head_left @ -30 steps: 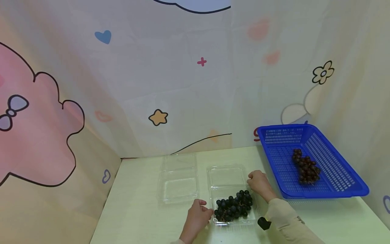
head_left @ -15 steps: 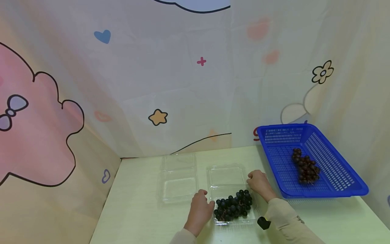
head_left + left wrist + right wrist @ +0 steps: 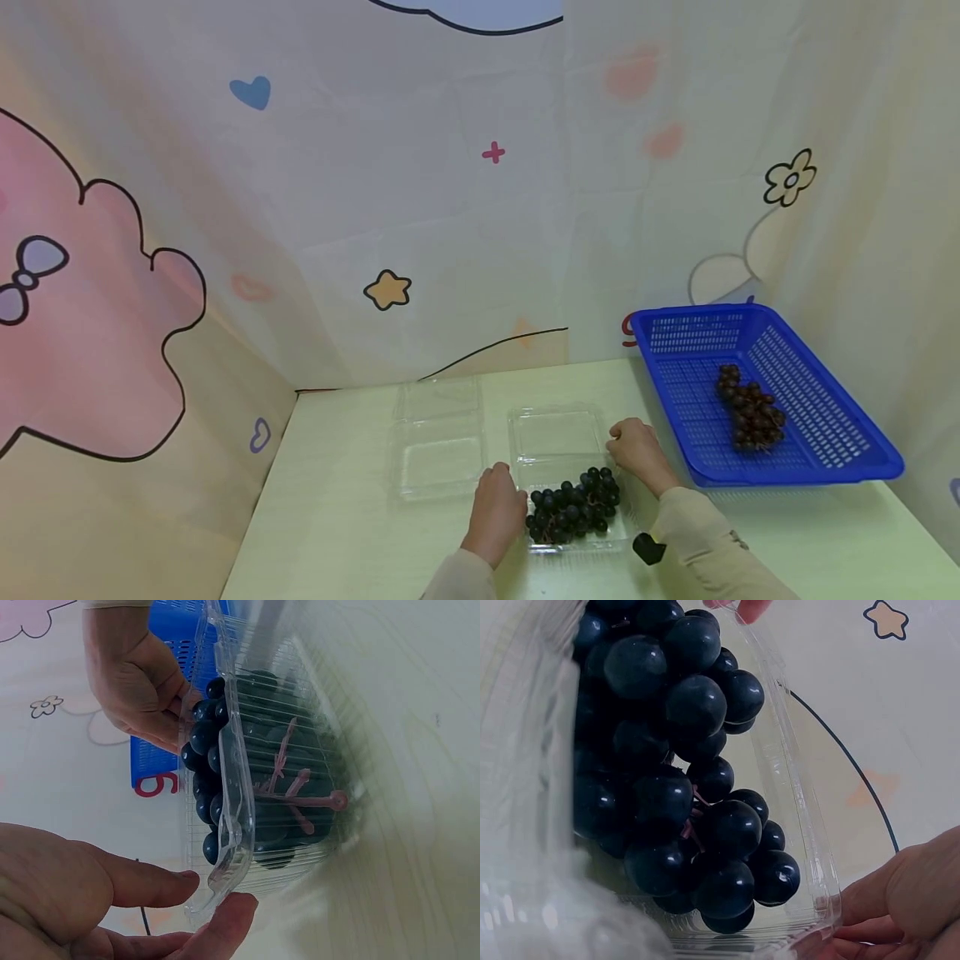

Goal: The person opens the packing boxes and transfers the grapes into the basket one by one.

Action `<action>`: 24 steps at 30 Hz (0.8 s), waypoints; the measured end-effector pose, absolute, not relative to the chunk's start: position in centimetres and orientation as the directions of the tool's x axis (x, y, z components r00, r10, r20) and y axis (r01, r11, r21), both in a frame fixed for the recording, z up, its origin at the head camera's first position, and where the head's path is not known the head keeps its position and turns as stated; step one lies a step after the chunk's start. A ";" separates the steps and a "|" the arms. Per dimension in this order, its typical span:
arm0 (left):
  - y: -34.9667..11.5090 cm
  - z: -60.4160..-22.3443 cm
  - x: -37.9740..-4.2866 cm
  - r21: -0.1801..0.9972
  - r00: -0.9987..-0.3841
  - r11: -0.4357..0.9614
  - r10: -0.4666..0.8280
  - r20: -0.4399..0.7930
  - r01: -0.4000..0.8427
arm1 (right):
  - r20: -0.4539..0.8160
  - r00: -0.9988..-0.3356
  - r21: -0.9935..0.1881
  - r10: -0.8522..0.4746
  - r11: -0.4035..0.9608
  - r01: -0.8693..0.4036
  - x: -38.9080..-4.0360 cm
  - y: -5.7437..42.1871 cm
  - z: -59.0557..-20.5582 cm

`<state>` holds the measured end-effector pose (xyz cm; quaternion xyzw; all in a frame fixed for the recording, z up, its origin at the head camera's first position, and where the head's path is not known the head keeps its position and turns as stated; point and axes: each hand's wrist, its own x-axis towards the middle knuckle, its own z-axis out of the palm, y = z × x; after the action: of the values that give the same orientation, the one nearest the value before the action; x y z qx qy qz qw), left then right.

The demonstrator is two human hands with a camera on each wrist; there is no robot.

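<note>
A clear plastic clamshell box (image 3: 576, 537) lies with its lid folded back on the table, and a bunch of dark grapes (image 3: 573, 508) fills its base. On the box's left side, my left hand (image 3: 497, 515) pinches the rim between thumb and fingers; in the left wrist view the fingertips (image 3: 229, 919) sit at the rim's corner. Across from it, my right hand (image 3: 637, 450) grips the right edge near the hinge, its fingers (image 3: 870, 930) at the corner in the right wrist view. Pale stems (image 3: 300, 796) show through the box wall.
To the left stands a second clear clamshell box (image 3: 441, 467), lid open, nothing in it. A blue plastic basket (image 3: 675, 417) at the right holds a bunch of reddish-brown grapes (image 3: 752, 412). A printed cloth (image 3: 450, 208) hangs behind the table.
My left hand has shifted forward along the left side of the box and its fingers have closed on the rim. The right hand and the grapes have stayed in place.
</note>
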<state>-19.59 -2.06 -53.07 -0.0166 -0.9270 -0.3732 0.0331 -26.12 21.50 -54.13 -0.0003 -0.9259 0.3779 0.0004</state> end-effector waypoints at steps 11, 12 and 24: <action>-2.2 -53.3 -20.0 0.648 -0.991 0.751 0.061 0.121 0.126 | 0.009 -1.000 -0.700 -0.006 0.715 -0.010 -26.4 21.6 -54.3; -2.2 -53.3 -20.1 0.646 -0.991 0.753 0.061 0.119 0.125 | 0.008 -1.000 -0.699 -0.006 0.715 -0.010 -26.4 21.6 -54.3; -2.3 -53.1 -20.3 0.637 -0.995 0.765 0.058 0.078 0.094 | 0.017 -1.000 -0.681 0.013 0.732 -0.002 -26.4 21.6 -54.4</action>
<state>-20.26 -2.31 -53.09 -0.0405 -0.9390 -0.3405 0.0269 -26.42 21.62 -54.38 -0.0029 -0.9305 0.3661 0.0102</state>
